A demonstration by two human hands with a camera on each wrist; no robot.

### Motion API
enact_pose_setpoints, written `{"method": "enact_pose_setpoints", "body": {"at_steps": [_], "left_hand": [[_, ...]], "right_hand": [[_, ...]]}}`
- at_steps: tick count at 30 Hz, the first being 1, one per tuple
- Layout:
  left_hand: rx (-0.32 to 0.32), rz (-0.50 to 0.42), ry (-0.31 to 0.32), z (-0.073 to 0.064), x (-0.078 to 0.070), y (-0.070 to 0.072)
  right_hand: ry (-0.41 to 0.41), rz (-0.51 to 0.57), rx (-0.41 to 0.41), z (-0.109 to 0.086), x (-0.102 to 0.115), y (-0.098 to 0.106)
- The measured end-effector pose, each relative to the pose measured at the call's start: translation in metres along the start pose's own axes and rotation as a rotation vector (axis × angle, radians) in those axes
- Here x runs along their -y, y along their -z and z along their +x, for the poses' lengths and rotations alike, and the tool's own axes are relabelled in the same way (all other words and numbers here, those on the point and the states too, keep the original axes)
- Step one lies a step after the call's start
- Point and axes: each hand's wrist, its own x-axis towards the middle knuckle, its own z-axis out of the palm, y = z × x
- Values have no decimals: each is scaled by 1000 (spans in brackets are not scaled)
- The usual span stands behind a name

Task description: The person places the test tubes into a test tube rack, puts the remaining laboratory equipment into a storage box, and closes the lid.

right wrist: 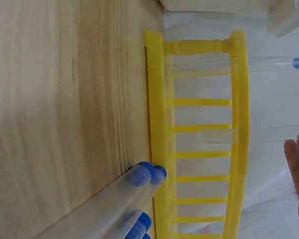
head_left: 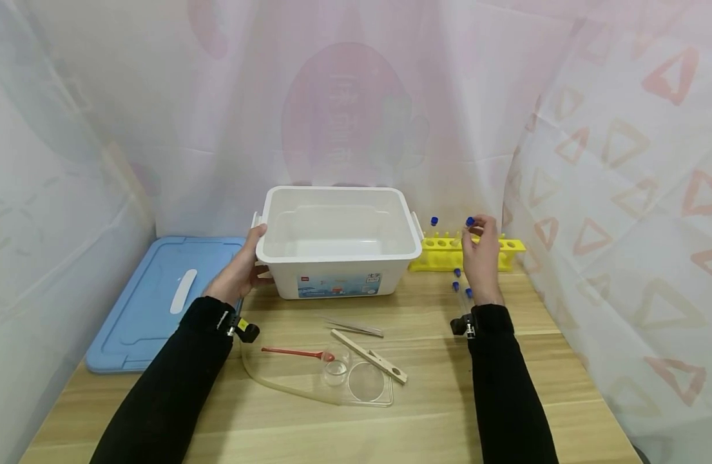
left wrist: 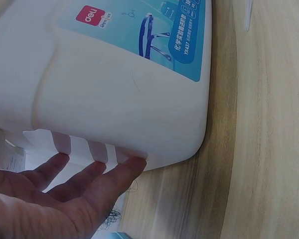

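At the left end of a white plastic bin [head_left: 346,254], my left hand [head_left: 240,267] has its thumb up at the rim. In the left wrist view its fairly straight fingers [left wrist: 124,175] touch the bin's side wall. My right hand [head_left: 482,258] pinches a clear test tube [right wrist: 217,136] near its blue cap [head_left: 470,221]. This tube passes through the top rail of a yellow test tube rack [right wrist: 241,94], its lower end above the base. Another blue-capped tube [right wrist: 204,66] stands in the rack, nearer the bin. Several capped tubes [right wrist: 139,177] lie on the table before the rack.
A blue lid [head_left: 141,303] lies left of the bin. In front are tweezers [head_left: 356,328], a wooden test tube clamp [head_left: 367,356], a red spoon-like tool [head_left: 292,352], a small clear beaker [head_left: 335,370] and a tan hose [head_left: 274,385]. Printed curtains [head_left: 640,193] surround the table.
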Motion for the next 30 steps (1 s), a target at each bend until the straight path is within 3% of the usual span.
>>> {"method": "enact_pose_setpoints", "body": {"at_steps": [15, 22, 30], "left_hand": [[-4, -10, -6, -1, 0, 0], [-15, -1, 1, 1, 0, -2], [-13, 5, -6, 1, 1, -3]], "right_hand": [[-29, -110, 92, 9, -15, -4], [-79, -89, 136, 10, -17, -2], [-79, -89, 156, 10, -16, -5]]}}
